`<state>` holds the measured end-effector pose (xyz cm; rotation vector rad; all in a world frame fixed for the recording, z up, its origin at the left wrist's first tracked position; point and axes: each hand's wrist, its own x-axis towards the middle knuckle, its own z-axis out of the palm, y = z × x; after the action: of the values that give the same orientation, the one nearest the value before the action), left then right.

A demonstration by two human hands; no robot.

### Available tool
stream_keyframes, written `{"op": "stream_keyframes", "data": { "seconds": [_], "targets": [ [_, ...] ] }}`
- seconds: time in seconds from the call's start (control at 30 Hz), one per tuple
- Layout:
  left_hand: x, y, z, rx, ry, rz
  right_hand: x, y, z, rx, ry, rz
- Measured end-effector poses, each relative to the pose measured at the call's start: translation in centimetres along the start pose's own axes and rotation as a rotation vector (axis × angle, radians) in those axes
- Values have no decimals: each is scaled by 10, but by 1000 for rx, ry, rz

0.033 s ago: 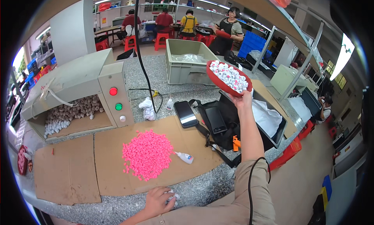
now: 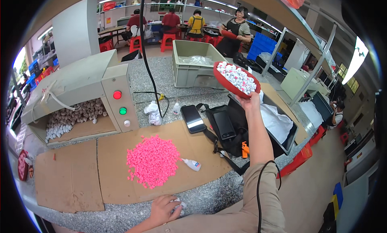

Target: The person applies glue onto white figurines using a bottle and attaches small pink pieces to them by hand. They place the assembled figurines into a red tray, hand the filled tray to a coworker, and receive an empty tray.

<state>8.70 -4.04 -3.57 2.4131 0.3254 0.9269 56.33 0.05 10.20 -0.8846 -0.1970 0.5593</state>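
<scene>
My right hand point(image 2: 252, 102) is raised at arm's length, gripping the near rim of a red bowl point(image 2: 220, 79). The bowl tilts toward me and is heaped with small white rounded pieces point(image 2: 238, 76), some showing pink spots. Low at the bench's front edge, my left hand point(image 2: 164, 209) has its fingers curled over a small white object point(image 2: 179, 206), mostly hidden beneath them. Beyond that hand lies a loose heap of small bright pink pieces point(image 2: 153, 161) on cardboard point(image 2: 209, 162). Touching the heap's right side is a small white squeeze bottle point(image 2: 192, 164) on its side.
A grey machine point(image 2: 76, 77) with red and green buttons stands left, white pieces inside its opening. Right of the middle lie a phone point(image 2: 193, 118), a black bag point(image 2: 238, 128) and a dark tray point(image 2: 291, 141). Behind is a grey-green crate point(image 2: 197, 77). Several people work farther back.
</scene>
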Motion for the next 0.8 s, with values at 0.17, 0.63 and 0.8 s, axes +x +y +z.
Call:
{"op": "stream_keyframes", "data": {
  "seconds": [0.17, 0.63, 0.8],
  "targets": [
    [4, -10, 0, 2, 15, 7, 72, 28, 31, 66, 34, 9],
    [20, -9, -8, -76, 16, -123, 157, 85, 78, 56, 61, -9],
    [20, -3, -9, 17, -4, -101, 152, 91, 83, 102, 46, 0]
  ]
}}
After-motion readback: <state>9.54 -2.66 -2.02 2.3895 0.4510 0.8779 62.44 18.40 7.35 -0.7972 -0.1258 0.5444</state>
